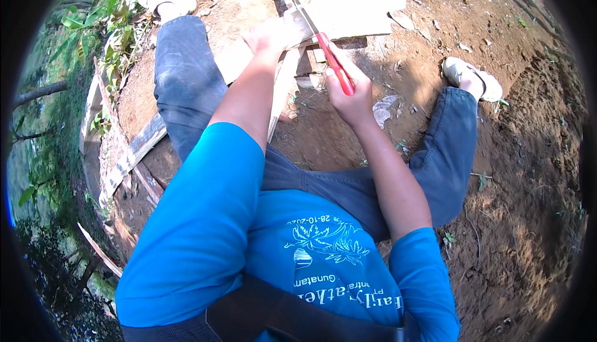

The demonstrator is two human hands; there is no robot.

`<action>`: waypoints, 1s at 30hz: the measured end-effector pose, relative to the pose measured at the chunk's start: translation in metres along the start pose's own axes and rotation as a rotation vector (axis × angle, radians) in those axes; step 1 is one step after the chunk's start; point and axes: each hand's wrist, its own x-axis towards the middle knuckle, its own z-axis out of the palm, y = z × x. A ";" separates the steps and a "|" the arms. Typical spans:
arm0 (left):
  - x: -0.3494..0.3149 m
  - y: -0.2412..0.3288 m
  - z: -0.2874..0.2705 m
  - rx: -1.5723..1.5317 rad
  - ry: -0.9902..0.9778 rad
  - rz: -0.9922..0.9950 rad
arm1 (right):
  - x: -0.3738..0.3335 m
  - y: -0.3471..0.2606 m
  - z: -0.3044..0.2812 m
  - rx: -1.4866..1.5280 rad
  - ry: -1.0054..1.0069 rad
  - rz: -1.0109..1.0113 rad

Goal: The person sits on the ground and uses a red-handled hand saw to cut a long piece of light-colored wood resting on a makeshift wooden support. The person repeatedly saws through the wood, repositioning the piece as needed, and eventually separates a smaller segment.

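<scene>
In my right hand [349, 90], the fingers are wrapped round the red handle of a hand saw [336, 64]. Its narrow blade points up and to the left, across a pale wooden board [364, 13]. My left hand [267, 36] is closed on the board, just left of the blade. Strong sunlight washes out the fingers and the wood there. Beneath the board, a narrow wooden strip [285, 87] runs down toward me between my legs.
My legs spread to either side, with a pale shoe [472, 79] at the right and another [165, 0] at the upper left. Leafy plants [115, 37] grow along the left. Long wooden pieces [140, 149] lie on the brown soil beside my left leg.
</scene>
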 end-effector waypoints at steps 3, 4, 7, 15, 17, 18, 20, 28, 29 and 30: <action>0.003 0.002 0.007 -0.038 -0.007 -0.021 | -0.023 -0.018 -0.013 -0.075 -0.034 0.037; -0.001 0.007 0.000 -0.049 -0.014 -0.042 | -0.037 -0.030 -0.019 -0.090 -0.029 0.035; -0.033 0.017 -0.037 -0.137 -0.041 -0.103 | -0.089 -0.059 -0.041 -0.154 -0.015 0.021; -0.029 0.009 -0.025 -0.125 0.015 -0.048 | -0.037 -0.044 -0.018 -0.059 0.002 0.075; -0.023 0.015 -0.016 -0.118 0.019 0.005 | -0.001 -0.027 -0.006 -0.014 0.032 0.076; -0.017 0.015 -0.012 -0.113 0.025 0.024 | 0.010 -0.016 0.004 -0.038 0.064 -0.068; -0.005 0.007 0.000 -0.115 0.043 0.055 | 0.010 -0.009 0.010 -0.049 0.079 -0.195; 0.024 -0.007 0.028 -0.105 0.071 0.084 | -0.068 -0.033 -0.029 -0.184 -0.020 0.056; 0.013 -0.003 0.017 -0.106 0.075 0.072 | -0.082 -0.039 -0.039 -0.204 -0.019 0.048; 0.007 0.000 0.010 -0.107 0.076 0.065 | -0.092 -0.043 -0.045 -0.224 -0.019 0.040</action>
